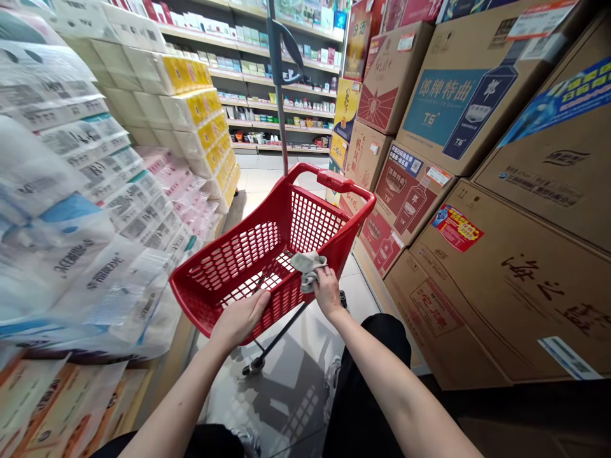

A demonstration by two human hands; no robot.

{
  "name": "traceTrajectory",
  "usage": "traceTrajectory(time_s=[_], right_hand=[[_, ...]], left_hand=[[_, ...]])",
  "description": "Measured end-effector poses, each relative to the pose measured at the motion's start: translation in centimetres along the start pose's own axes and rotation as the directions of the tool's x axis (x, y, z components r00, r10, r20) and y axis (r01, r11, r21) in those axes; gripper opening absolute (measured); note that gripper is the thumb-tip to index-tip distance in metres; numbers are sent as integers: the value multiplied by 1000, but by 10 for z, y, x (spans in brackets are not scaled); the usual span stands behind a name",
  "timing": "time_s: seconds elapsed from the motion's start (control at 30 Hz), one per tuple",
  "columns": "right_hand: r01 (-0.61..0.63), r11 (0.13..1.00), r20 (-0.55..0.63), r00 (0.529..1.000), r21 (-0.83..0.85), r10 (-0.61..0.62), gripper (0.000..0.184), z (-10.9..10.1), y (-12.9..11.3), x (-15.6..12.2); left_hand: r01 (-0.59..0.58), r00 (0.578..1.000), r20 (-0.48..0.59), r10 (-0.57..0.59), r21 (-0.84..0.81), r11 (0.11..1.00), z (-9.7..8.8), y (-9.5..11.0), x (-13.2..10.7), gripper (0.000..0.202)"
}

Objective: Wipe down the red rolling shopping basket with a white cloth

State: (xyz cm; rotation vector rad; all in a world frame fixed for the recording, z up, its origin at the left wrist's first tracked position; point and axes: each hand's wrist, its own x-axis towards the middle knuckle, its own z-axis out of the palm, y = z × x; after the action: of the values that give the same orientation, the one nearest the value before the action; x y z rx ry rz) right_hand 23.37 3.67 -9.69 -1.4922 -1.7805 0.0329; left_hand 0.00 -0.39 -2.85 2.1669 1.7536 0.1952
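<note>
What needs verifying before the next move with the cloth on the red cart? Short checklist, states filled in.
1. Cloth in the right hand: ok, bunched in the fingers at the near rim.
2. Left hand on the red cart: ok, at the near rim; full grip hidden.
3. Red cart upright: ok.
4. Wheels locked: cannot tell, no brake visible.
5. Wide room on both sides: not ok, wrapped packs stacked left, boxes right.
6. Cloth damp: cannot tell.
</note>
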Motion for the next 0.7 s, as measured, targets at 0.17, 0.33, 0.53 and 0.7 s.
traceTrajectory(time_s=[0.17,0.33,0.53,0.7], right_hand=[[-222,974,-65,972,53,225,32,3,15,19],[-310,949,-154,936,55,315,40,-4,50,39],[-280,949,-21,958,147,286,53,18,80,19],[-317,925,-4,946,211,325,56,24,82,22]], left_hand=[[-43,999,-17,43,7,999,-4,-3,-5,55],[-60,998,-12,61,27,998,-5,-6,-7,53],[-67,998,-13,68,52,996,-6,-3,-7,56],[-49,998,-27,51,79,996,-7,-1,-6,58]])
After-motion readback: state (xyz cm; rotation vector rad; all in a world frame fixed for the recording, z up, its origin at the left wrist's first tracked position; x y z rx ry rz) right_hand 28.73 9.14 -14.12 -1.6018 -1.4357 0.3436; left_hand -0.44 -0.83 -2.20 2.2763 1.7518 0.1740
